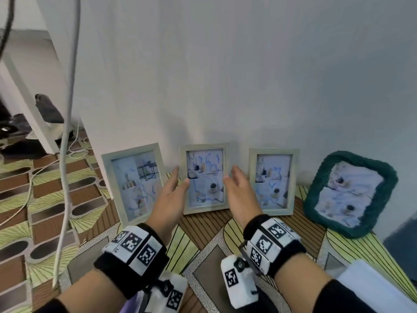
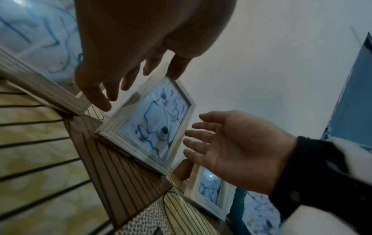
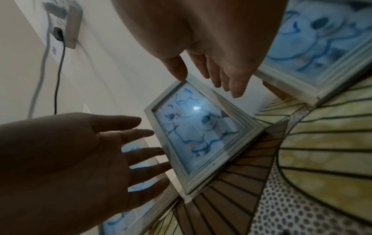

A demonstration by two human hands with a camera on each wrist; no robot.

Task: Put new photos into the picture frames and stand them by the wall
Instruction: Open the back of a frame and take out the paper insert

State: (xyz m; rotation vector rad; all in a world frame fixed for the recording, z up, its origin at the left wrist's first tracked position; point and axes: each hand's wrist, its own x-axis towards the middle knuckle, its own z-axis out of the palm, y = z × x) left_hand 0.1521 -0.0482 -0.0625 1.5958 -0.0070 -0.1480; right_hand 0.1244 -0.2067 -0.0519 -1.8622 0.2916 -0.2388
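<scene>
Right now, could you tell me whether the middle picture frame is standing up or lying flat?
Standing. The middle picture frame rests on its bottom edge by the wall, both hands open beside it.

Plain white painted wall (image 1: 248, 75), evenly lit, no visible marks. Surface below it covered in a patterned sheet (image 1: 203, 240) of brown stripes, yellow-green fans and grey dotted panels. White wall socket (image 3: 69, 27) with a dark plug and cable. Loose white cables (image 1: 67, 109) hang at left; dark clutter (image 1: 20, 132) lies beyond.
</scene>
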